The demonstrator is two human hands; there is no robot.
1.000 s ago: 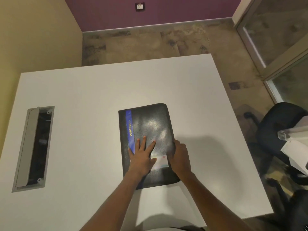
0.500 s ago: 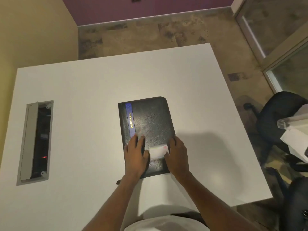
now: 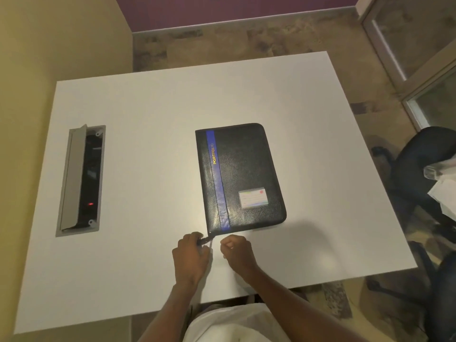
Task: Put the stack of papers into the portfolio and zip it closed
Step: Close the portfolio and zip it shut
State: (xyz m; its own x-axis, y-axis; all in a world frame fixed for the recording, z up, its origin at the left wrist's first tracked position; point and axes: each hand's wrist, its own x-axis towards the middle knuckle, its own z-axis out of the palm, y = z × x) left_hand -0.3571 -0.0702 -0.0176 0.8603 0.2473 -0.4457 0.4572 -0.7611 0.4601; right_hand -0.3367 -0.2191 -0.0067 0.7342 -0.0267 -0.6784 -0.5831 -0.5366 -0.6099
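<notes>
Hands off portfolio (image 3: pixel 243 176), left hand (image 3: pixel 191 255) seemingly pinching zipper pull (image 3: pixel 204 240)

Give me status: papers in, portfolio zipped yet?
Looks done: the portfolio lies closed and flat on the table, with no loose papers in sight, so they are presumably inside. In hand: the left hand pinches the zipper pull at the near left corner; the right hand is curled beside it. Left: cannot tell how far the zip runs.

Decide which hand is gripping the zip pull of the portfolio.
The left hand: its fingers pinch the zip pull at the portfolio corner; the right hand is curled beside it, apart.
</notes>
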